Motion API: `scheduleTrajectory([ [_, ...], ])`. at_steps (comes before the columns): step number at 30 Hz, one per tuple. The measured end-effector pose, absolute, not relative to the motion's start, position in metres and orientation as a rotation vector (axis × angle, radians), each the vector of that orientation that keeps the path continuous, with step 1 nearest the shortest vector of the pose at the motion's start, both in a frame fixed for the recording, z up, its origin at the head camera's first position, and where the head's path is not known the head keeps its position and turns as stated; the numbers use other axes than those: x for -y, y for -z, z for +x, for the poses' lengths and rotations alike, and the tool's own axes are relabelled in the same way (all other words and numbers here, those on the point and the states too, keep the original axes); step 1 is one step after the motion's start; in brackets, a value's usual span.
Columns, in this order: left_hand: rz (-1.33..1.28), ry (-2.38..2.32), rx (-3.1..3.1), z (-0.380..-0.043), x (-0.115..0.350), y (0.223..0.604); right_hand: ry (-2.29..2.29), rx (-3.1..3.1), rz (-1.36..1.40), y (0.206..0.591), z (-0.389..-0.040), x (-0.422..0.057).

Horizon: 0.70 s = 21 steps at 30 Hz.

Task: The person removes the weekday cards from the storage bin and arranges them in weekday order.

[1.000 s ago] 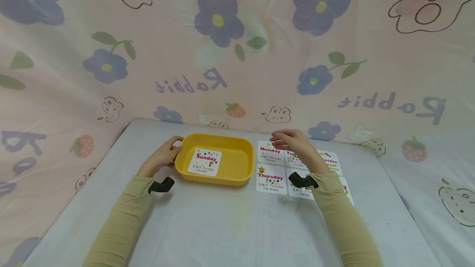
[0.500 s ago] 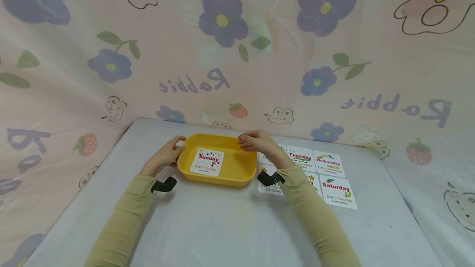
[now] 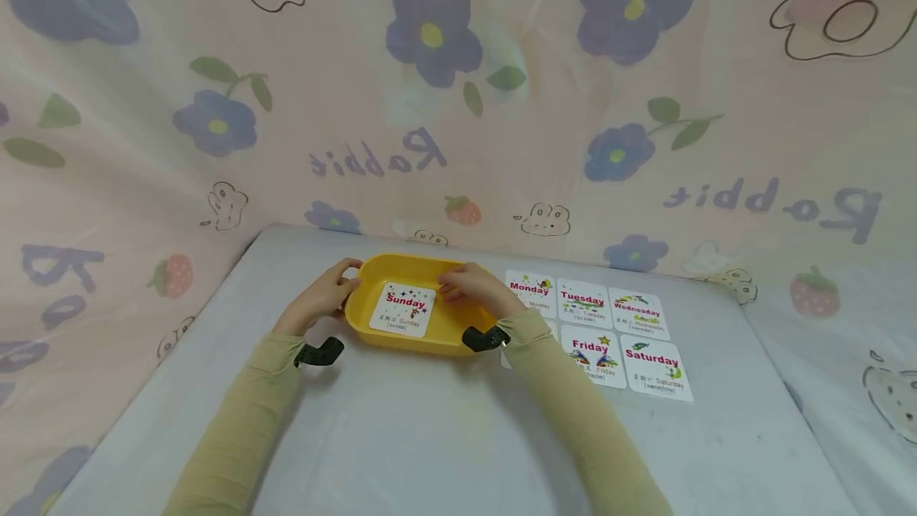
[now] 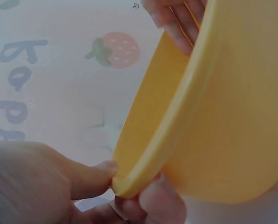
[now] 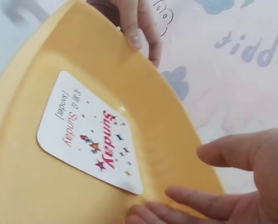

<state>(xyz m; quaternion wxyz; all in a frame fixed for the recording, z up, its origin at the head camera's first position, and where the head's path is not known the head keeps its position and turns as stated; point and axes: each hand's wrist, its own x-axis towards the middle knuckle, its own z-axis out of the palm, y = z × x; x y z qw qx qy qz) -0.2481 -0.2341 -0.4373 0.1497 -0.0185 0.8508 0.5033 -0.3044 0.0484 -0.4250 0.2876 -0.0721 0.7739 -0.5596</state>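
A yellow plastic tray [image 3: 415, 346] stands on the white table with a square Sunday card [image 3: 403, 310] lying face up in it. At the tray's left end my left hand [image 3: 317, 301] pinches the rim, thumb on the inside and fingers outside, as the left wrist view shows. My right hand [image 3: 476, 291] is over the right part of the tray, holding nothing. In the right wrist view its fingertips [image 5: 176, 192] reach down inside the tray, close to the edge of the Sunday card, with the thumb apart from the fingers.
Right of the tray lie two rows of weekday cards: Monday [image 3: 528, 293], Tuesday [image 3: 583, 306], Wednesday [image 3: 637, 314], Friday [image 3: 593, 357] and Saturday [image 3: 657, 369]. My right forearm mostly hides another card in the front row. A printed curtain [image 3: 501, 118] hangs behind the table [image 3: 444, 436].
My right hand has moved left from above the weekday cards into the tray, uncovering several cards. The left hand keeps its grip on the rim.
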Motion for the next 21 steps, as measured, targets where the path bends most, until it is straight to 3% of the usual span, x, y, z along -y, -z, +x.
scheduleTrajectory([
  [9, -0.06, -1.444, -2.44, -0.251, 0.233, 0.437, 1.539, -1.992, -0.003, 0.428, -0.308, -0.038],
  [21, -0.047, -1.448, -2.452, -0.248, 0.233, 0.435, 1.55, -1.9, -0.006, 0.437, -0.317, -0.031],
])
